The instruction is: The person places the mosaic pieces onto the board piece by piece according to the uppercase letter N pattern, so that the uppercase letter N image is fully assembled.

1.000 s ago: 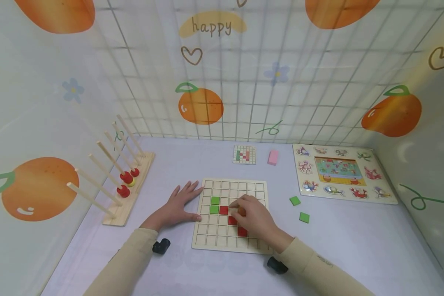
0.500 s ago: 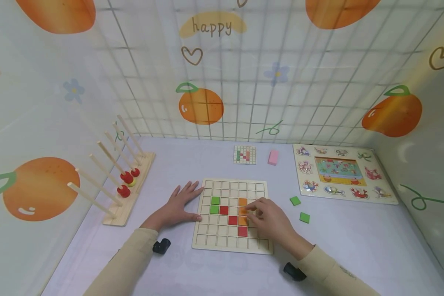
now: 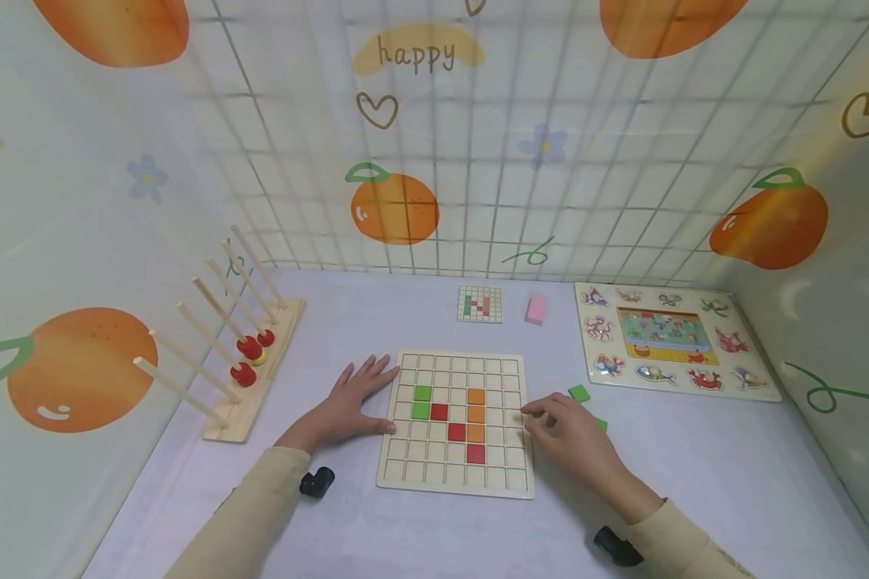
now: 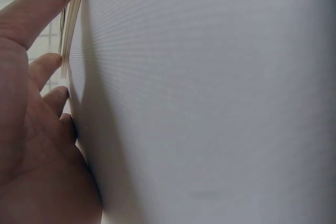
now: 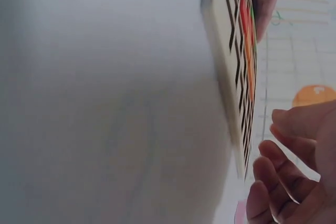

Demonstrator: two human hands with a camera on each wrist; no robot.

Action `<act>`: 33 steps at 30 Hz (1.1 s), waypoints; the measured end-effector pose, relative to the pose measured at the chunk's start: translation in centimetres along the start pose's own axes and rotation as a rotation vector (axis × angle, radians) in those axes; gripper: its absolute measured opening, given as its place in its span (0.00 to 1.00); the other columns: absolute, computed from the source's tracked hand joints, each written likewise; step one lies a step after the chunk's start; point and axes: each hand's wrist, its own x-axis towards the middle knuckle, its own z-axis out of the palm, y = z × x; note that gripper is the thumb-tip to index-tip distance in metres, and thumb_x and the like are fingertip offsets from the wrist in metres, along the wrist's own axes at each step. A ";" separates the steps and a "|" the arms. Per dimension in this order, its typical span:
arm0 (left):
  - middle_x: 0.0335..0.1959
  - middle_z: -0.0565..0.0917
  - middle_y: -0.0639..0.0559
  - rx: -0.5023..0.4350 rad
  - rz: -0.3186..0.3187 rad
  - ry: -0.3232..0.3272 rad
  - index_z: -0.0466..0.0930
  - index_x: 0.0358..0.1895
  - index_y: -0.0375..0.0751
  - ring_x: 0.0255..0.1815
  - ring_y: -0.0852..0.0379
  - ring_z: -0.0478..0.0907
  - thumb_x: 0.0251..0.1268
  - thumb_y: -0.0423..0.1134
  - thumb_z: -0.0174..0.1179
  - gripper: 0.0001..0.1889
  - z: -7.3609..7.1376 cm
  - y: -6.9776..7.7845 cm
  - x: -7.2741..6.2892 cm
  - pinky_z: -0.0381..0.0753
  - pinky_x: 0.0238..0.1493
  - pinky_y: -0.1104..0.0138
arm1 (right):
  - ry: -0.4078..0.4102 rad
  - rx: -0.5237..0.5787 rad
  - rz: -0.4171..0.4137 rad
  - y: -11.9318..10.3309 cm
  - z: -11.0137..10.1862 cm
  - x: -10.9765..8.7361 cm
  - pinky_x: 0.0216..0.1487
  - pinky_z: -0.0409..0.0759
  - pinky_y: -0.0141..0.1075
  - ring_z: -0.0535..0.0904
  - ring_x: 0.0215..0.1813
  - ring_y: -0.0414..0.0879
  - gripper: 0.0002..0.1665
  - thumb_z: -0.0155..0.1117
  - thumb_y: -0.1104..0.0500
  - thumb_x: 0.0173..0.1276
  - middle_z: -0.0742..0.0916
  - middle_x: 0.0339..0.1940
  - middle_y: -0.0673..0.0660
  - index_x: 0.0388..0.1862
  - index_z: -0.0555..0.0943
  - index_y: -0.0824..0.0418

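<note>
A square wooden grid board point(image 3: 405, 470) lies on the table, its cells holding two green tiles point(image 3: 421, 410), three red tiles point(image 3: 457, 433) and three orange tiles point(image 3: 476, 414). My left hand point(image 3: 343, 406) rests flat at the board's left side, fingers spread, with the thumb and index fingertips on the edge. Off the right edge hovers my right hand point(image 3: 568, 434), fingers loosely bent; in the right wrist view nothing shows between thumb and index finger. Two loose green tiles lie just past it: one green tile point(image 3: 579, 393) is in full view, the other partly hidden behind the hand.
A small pattern card point(image 3: 479, 304) and a pink block point(image 3: 537, 309) lie behind the board. To the left stands a wooden peg rack point(image 3: 266, 368) with red and yellow beads. A sea-animal puzzle board point(image 3: 601, 370) occupies the back right, near the patterned curtain point(image 3: 434, 145).
My right hand has moved right, from over the board's middle to beyond its right edge, uncovering the orange tiles and partly covering one loose green tile. My left hand has stayed in place.
</note>
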 end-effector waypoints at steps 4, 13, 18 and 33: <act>0.85 0.45 0.54 -0.001 0.000 -0.002 0.54 0.82 0.55 0.85 0.49 0.33 0.51 0.68 0.71 0.56 -0.1 0.1 0.0 0.25 0.81 0.48 | 0.018 -0.009 -0.008 1.3 -0.9 -0.3 0.38 0.78 0.37 0.77 0.41 0.43 0.13 0.74 0.58 0.65 0.84 0.41 0.46 0.48 0.88 0.52; 0.85 0.45 0.53 -0.008 0.002 -0.001 0.54 0.82 0.55 0.85 0.49 0.33 0.51 0.68 0.71 0.56 -0.1 0.3 0.0 0.25 0.81 0.48 | 0.055 -0.039 -0.024 4.5 -2.7 -1.1 0.38 0.77 0.39 0.76 0.38 0.43 0.14 0.74 0.60 0.64 0.84 0.44 0.50 0.49 0.88 0.55; 0.85 0.45 0.53 -0.008 0.002 0.001 0.54 0.82 0.55 0.85 0.49 0.32 0.51 0.68 0.71 0.56 -0.1 0.2 0.0 0.25 0.81 0.48 | 0.049 -0.069 0.006 5.7 -3.5 -1.4 0.38 0.75 0.40 0.74 0.38 0.44 0.16 0.75 0.59 0.64 0.84 0.45 0.53 0.51 0.88 0.57; 0.85 0.45 0.54 0.002 0.003 -0.001 0.54 0.82 0.56 0.85 0.49 0.32 0.50 0.70 0.70 0.57 0.0 0.1 0.0 0.26 0.81 0.48 | -0.020 -0.094 0.098 7.7 -4.2 -2.1 0.40 0.76 0.43 0.75 0.41 0.49 0.20 0.76 0.58 0.61 0.82 0.45 0.57 0.52 0.87 0.60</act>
